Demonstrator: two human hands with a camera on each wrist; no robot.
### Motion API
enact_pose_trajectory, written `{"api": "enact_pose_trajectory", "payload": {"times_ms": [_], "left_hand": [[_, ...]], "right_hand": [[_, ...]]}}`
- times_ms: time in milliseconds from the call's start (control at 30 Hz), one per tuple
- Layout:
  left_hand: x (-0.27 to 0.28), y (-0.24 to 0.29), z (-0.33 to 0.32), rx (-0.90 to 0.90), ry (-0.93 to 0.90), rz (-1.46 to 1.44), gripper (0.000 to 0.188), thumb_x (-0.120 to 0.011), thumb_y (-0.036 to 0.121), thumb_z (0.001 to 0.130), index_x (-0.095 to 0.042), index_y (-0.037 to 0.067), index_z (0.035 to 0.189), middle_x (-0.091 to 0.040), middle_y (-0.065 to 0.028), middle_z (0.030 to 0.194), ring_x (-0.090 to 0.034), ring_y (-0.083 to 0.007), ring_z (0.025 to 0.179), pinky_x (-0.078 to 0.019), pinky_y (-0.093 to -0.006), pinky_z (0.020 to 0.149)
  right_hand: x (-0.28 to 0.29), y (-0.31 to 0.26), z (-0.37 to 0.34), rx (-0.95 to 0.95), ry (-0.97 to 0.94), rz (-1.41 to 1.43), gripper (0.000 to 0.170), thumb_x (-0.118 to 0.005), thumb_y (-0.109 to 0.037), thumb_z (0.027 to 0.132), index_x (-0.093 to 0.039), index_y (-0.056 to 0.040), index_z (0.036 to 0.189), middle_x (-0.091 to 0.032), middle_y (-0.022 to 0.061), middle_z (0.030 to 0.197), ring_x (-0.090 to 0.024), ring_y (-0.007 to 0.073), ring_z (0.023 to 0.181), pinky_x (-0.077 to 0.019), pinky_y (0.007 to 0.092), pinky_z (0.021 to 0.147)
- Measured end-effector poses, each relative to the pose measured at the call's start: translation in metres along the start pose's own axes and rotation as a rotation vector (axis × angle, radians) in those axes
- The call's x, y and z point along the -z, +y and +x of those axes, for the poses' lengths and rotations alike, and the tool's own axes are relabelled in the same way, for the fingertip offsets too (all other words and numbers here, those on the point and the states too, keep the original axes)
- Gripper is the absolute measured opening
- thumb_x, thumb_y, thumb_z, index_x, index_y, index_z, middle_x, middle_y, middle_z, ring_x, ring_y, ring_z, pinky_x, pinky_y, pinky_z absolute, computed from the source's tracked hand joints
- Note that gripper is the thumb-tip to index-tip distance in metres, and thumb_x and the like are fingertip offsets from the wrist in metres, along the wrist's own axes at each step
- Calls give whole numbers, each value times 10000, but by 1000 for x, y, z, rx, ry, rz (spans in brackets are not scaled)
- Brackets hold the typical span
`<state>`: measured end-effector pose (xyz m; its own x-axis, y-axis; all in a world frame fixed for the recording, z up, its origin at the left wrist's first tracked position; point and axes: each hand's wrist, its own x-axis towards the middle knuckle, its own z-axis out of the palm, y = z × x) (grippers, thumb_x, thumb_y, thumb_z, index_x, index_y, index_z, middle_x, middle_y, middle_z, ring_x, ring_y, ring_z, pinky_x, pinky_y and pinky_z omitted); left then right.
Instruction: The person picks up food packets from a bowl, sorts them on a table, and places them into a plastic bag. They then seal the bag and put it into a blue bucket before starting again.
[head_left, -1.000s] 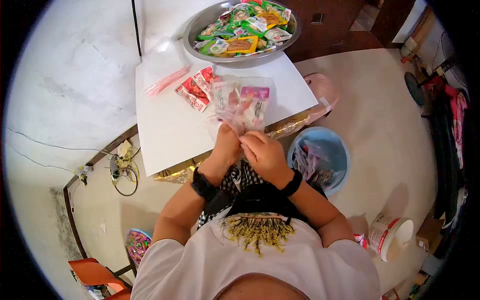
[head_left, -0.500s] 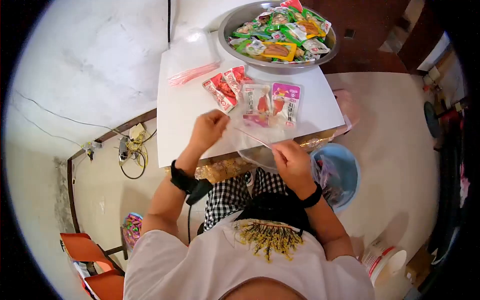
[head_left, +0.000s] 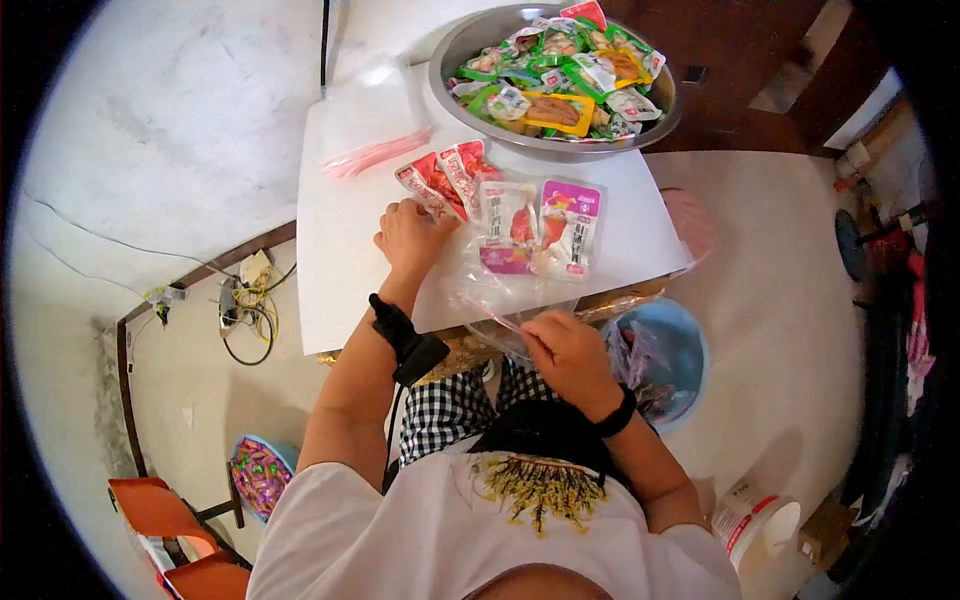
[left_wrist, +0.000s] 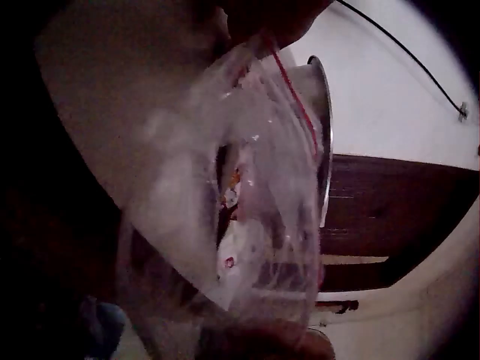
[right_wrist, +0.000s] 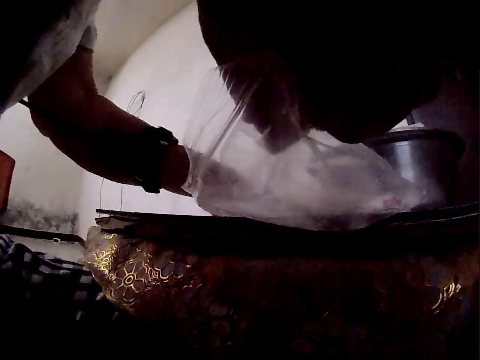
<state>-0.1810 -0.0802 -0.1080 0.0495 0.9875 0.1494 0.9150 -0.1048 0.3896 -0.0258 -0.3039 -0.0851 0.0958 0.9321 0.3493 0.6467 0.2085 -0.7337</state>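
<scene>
In the head view, my left hand point(head_left: 411, 238) is at the lower end of a red packet point(head_left: 432, 185), its fingers and thumb bent around that end. A second red packet point(head_left: 466, 165) overlaps the first. My right hand point(head_left: 573, 362) pinches the red-lined edge of a clear bag point(head_left: 500, 292) at the table's front. A white packet point(head_left: 509, 215) and a purple-and-white packet point(head_left: 571, 228) lie flat at the bag's far part. The left wrist view shows the clear bag point(left_wrist: 277, 202) close up and dim; the right wrist view shows the bag point(right_wrist: 315, 187) above the table edge.
A metal basin point(head_left: 445, 95) full of colourful packets stands at the back of the white table point(head_left: 345, 250). Clear red-edged bags point(head_left: 378, 115) are stacked at the back left. Below the table's right side is a blue bucket point(head_left: 690, 350) with plastic inside.
The hands have parted. My left hand has gone from the bag's edge forward and left to the red packet; my right hand has shifted slightly right and nearer the body, holding the bag.
</scene>
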Motion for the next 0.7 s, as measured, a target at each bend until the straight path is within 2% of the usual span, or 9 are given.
{"api": "enact_pose_trajectory", "payload": {"times_ms": [67,167,200,300,367,400,500,700], "left_hand": [[-3,-6,2,19,-1,-96,302,-702,304,748,-650,44,892,-644,-130,964,-604,-294,945,-451,-474,791],[-15,-31,11,29,27,-443,215,-667,218,794,-620,20,866,-662,-157,864,-630,-331,811,-489,-429,720],[-14,-36,9,-53,152,-438,185,-630,178,834,-602,-4,854,-656,-184,781,-625,-345,686,-502,-403,671],[-17,-75,11,112,79,-649,191,-628,180,847,-583,-3,884,-643,-143,770,-615,-273,651,-505,-379,604],[29,-70,-18,262,-38,-838,195,-618,171,866,-553,5,946,-615,-95,748,-574,-180,601,-474,-325,504],[38,-85,-24,259,-110,-873,218,-605,166,884,-516,17,1016,-592,-56,744,-535,-117,583,-425,-261,444],[87,-94,-62,263,-220,-1053,241,-565,121,886,-530,31,1107,-584,-4,787,-485,-80,546,-398,-239,451],[142,-87,-130,300,-576,-1239,364,-557,34,865,-528,18,1228,-665,-30,913,-593,-55,638,-417,-178,454]], "right_hand": [[-2,1,-1,13,2,-7,86,-664,-81,826,-644,-61,907,-638,110,869,-632,317,777,-506,372,645],[-2,-1,-2,32,14,-18,73,-652,-86,835,-638,-54,899,-634,114,861,-625,323,767,-497,378,634],[-2,-1,-2,25,13,-18,77,-639,-106,846,-636,-56,905,-633,112,869,-624,328,767,-497,391,638],[-3,-3,-2,1,17,-34,106,-608,-149,871,-634,-59,920,-631,112,887,-621,335,773,-496,418,648],[-3,-6,-1,-34,37,-62,117,-600,-156,877,-636,-56,925,-631,115,891,-622,333,783,-494,419,652],[-2,-7,0,-23,58,-62,126,-605,-155,876,-646,-52,937,-636,119,894,-626,328,772,-499,408,653],[-2,-11,4,-5,162,-24,136,-612,-160,880,-658,-45,937,-645,118,895,-634,323,757,-503,395,643],[-3,-15,10,-12,249,12,114,-633,-124,871,-652,-36,941,-651,121,895,-643,316,734,-506,371,626]]}}
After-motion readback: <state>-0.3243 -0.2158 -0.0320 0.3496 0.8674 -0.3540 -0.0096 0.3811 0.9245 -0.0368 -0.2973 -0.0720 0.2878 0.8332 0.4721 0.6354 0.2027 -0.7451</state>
